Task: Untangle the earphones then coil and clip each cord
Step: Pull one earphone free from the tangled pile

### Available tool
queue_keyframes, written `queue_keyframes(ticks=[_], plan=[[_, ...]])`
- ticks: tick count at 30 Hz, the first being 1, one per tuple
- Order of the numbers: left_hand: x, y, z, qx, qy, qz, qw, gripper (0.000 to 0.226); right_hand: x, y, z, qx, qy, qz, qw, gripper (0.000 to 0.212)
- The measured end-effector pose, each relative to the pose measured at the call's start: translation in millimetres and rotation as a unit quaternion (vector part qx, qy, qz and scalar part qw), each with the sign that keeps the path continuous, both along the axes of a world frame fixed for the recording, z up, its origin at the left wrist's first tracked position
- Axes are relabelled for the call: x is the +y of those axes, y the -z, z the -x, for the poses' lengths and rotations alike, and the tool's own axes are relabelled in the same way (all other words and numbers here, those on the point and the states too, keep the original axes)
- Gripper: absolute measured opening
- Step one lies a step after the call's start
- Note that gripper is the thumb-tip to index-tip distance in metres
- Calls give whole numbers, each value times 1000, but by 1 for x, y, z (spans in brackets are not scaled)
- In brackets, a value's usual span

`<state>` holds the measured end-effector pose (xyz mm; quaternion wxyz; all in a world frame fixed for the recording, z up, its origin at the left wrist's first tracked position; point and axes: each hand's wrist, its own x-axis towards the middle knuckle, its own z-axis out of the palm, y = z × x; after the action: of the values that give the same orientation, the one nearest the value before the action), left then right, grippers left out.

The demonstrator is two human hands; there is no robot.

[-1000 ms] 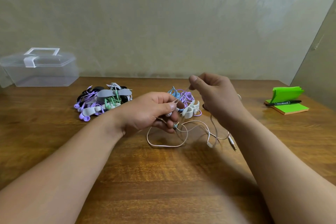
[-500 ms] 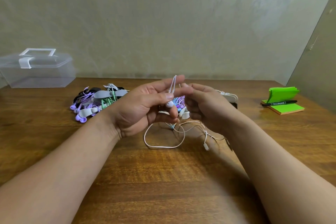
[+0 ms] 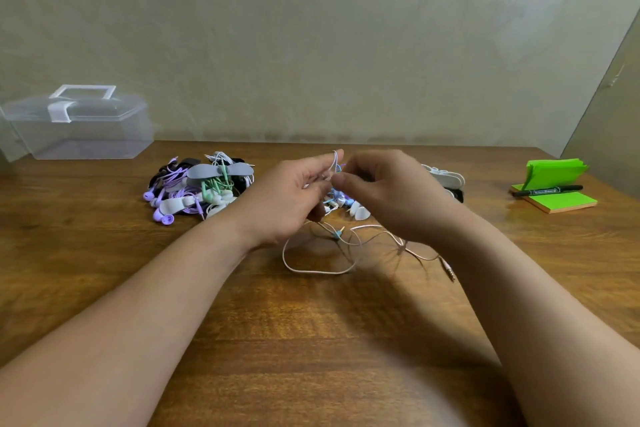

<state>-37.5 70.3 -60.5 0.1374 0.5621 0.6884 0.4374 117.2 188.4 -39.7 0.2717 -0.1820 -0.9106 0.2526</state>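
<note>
A white earphone cord (image 3: 318, 270) lies in loose loops on the wooden table (image 3: 311, 340) under my hands, its jack (image 3: 449, 271) trailing to the right. My left hand (image 3: 291, 198) holds the cord, a turn of it wound over the raised index finger. My right hand (image 3: 384, 191) meets it fingertip to fingertip and pinches the same cord. A pile of clipped purple, green and black earphones (image 3: 197, 189) sits to the left. Blue and purple earphones with white clips (image 3: 356, 211) lie behind my hands, partly hidden.
A clear plastic box (image 3: 76, 125) with a white handle stands at the back left. Green sticky notes (image 3: 557, 199) with a black marker (image 3: 547, 190) lie at the right. More white and black items (image 3: 446, 178) sit behind my right hand. A wall closes the far edge.
My right hand came in from the right to meet the left hand. The cord went up over my left index finger, and the loose loops on the table shifted slightly.
</note>
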Motion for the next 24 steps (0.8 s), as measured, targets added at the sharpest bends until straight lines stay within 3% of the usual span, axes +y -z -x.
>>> queue_keyframes(ticks=[4, 9, 16, 21, 24], plan=[[-7, -7, -3, 44, 47, 63, 996, 21, 9, -4, -5, 47, 5, 12, 999, 22], [-18, -21, -3, -58, 133, 85, 986, 28, 15, -5, -9, 92, -62, 126, 986, 17], [-27, -28, -6, -182, 272, 116, 938, 30, 18, -1, -5, 134, -157, 330, 921, 13], [-27, -26, -3, -278, 319, 73, 903, 44, 14, 13, 5, 134, -234, 486, 831, 18], [-23, -22, -5, -318, 302, 23, 899, 44, 6, 18, 12, 139, -219, 504, 824, 24]])
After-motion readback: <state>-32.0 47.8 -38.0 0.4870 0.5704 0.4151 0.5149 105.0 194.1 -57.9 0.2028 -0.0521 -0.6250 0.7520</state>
